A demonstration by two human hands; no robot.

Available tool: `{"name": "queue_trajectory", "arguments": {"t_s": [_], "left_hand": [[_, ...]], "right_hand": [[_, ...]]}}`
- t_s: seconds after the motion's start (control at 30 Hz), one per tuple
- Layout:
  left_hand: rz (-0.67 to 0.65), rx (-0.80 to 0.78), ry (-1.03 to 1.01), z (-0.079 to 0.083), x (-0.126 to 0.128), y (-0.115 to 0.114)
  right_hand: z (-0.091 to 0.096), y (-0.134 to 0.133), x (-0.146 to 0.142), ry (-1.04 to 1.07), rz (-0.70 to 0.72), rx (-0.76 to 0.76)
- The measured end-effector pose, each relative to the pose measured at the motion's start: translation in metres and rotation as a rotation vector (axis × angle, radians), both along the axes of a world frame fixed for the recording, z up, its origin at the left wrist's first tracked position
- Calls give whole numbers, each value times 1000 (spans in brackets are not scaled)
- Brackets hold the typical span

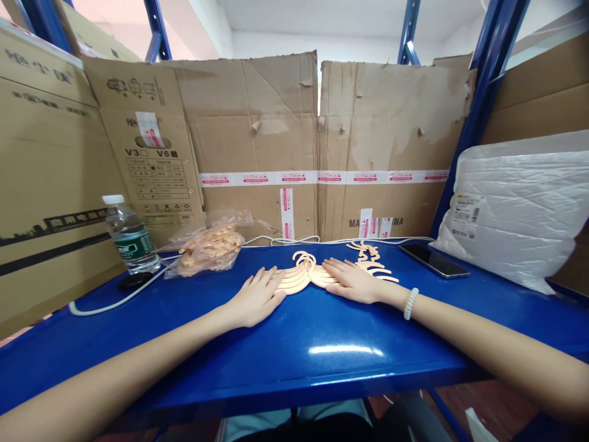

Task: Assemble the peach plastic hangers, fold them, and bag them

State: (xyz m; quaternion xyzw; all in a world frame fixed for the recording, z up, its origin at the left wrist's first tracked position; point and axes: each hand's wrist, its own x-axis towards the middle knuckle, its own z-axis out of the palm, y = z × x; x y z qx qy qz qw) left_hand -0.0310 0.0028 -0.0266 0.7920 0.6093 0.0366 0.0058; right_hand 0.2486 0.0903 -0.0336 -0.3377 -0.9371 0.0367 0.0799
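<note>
2 forearms (156, 362), hangers (294, 282), blue tabletop (294, 334), cardboard panels (257, 141)

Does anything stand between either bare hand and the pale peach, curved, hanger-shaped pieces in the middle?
Nothing visible does: the left hand and right hand each lie directly on one side of the pale peach, hanger-shaped pieces.

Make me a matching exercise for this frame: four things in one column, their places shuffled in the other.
1. Hanger-shaped pieces
2. Plastic bottle
3. Smartphone
4. Bracelet

A. Lying near the white wrapped package
B. Partly under the left hand and right hand
C. Around the right wrist
D. Upright on the left, beside a large carton

Pairs: 1-B, 2-D, 3-A, 4-C
</note>
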Motion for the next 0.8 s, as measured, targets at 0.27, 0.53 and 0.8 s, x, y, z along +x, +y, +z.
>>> {"name": "queue_trajectory", "arguments": {"t_s": [0.27, 0.53, 0.8], "left_hand": [[-31, 76, -43, -3, -3, 0], [-47, 82, -32, 2, 2, -5], [-43, 69, -67, -1, 0, -4]], "right_hand": [[41, 42, 26, 41, -467, 206], [53, 99, 46, -176, -729, -57], [42, 96, 15, -211, -573, -17]]}}
